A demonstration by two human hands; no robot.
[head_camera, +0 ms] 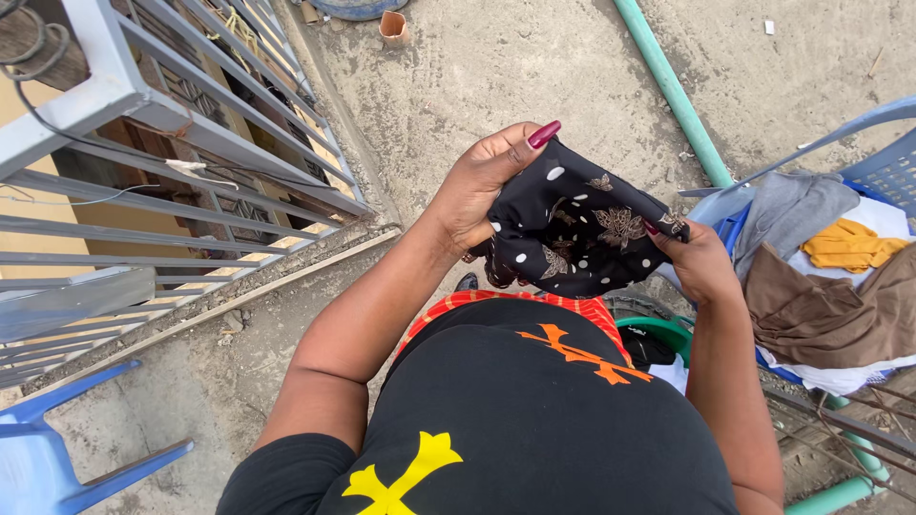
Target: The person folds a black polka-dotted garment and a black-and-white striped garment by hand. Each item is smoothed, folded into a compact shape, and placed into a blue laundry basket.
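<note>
Black patterned cloth pinched between left hand, right hand

Single head-worn view, steeply downward, close over own torso and concrete ground.

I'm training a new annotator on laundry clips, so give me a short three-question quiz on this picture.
1. True or false: both hands hold the black patterned cloth.
2. Which garment lies on top of the pile on the blue chair? A) yellow B) pink C) purple
3. What long thing crosses the concrete ground beyond the hands?

Key:
1. True: left hand and right hand grip it.
2. A, the yellow garment.
3. A green pipe.
</note>
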